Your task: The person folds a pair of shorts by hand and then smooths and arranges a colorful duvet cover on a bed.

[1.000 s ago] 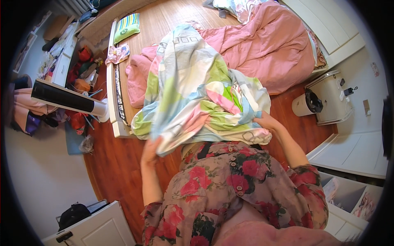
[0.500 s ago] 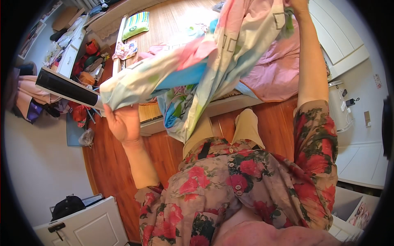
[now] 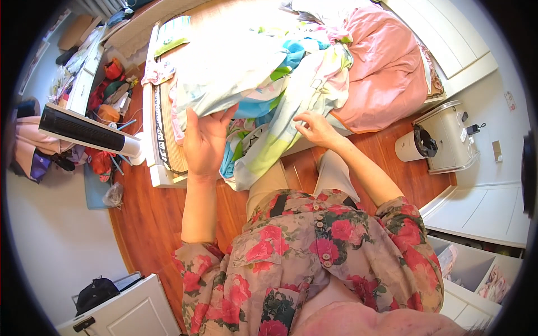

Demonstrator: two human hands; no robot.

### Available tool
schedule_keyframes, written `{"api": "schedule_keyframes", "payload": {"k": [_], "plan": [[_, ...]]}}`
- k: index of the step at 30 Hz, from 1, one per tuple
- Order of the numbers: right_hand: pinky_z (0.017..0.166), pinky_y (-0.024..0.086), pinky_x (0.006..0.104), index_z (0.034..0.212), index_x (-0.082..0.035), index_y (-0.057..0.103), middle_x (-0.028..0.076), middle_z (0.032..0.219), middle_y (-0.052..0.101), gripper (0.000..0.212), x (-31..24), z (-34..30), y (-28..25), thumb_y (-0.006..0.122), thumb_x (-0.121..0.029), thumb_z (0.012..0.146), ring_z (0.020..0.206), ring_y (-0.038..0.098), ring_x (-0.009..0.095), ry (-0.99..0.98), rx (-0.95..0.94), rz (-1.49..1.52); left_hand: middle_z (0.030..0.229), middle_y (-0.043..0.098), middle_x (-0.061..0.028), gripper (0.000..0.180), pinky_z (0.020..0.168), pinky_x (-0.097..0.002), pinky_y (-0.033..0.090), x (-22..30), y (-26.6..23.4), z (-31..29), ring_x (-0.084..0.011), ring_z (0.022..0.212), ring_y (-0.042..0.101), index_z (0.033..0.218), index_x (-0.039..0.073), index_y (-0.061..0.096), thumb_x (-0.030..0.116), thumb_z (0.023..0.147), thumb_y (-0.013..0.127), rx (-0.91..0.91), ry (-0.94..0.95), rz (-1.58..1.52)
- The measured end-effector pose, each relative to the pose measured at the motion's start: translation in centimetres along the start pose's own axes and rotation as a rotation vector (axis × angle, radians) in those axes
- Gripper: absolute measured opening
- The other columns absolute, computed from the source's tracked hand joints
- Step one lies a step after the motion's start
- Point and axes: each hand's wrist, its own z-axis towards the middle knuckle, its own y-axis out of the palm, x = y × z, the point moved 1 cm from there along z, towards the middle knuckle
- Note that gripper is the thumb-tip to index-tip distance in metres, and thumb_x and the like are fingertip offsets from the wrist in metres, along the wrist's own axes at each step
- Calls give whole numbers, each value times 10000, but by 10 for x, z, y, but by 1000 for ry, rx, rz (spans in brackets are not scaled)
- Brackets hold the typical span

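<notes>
1. The bed [image 3: 150, 120] takes up the upper middle of the view, and the pastel patchwork-print bed cover [image 3: 308, 89] lies over it, with a tail hanging past the near edge.
2. That cover looks thin, soft and limp: light for its spread, though awkward in bulk, and not fragile. It should fold and bunch easily, and its twisted middle, where a blue layer shows, would probably need shaking loose. The best holds seem to be the near left edge and the hanging tail, pinched at a hem or corner rather than mid-cloth.
3. The pink quilt [image 3: 384, 67] is heaped at the right; pink fabric also shows beneath the cover's left side, so grabbing deep could catch both layers.
4. The person's beige trousers [image 3: 336, 176] stand close to the bed, and the cover's tail hangs by the left leg, where it could get stepped on.
5. The tower fan [image 3: 84, 131] leans across the left in this bent view, its base near the bed corner; a wide swing might knock it.
6. The white waste bin [image 3: 408, 145] stands to the right, near the wall.
7. The striped pillow [image 3: 174, 36] rests at the far left.
8. The left hand [image 3: 204, 143] is spread, palm showing, at the cover's near edge. The right hand [image 3: 319, 131] is loosely curved, thumb apart from fingers, with no cloth visibly clasped; I cannot tell whether its fingertips touch the cover.
</notes>
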Motion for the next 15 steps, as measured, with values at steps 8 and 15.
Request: {"api": "schedule_keyframes", "payload": {"k": [8, 15], "plan": [[790, 459, 460, 1216, 1, 398, 234, 1028, 524, 545, -60, 48, -17, 629, -249, 790, 914, 551, 408, 87, 391, -45, 1398, 360, -151, 508, 1071, -475, 274, -3, 55, -71, -309, 1274, 373, 1385, 6, 266, 291, 970, 328, -210, 118, 54], [768, 467, 389, 1033, -35, 615, 221, 952, 619, 283, 19, 93, -65, 498, -96, 783, 925, 583, 374, -77, 639, -111, 1398, 346, -175, 488, 1073, -461, 276, 53, 73, -106, -311, 1281, 350, 1380, 3, 283, 201, 948, 394, -365, 454, 133]]}}
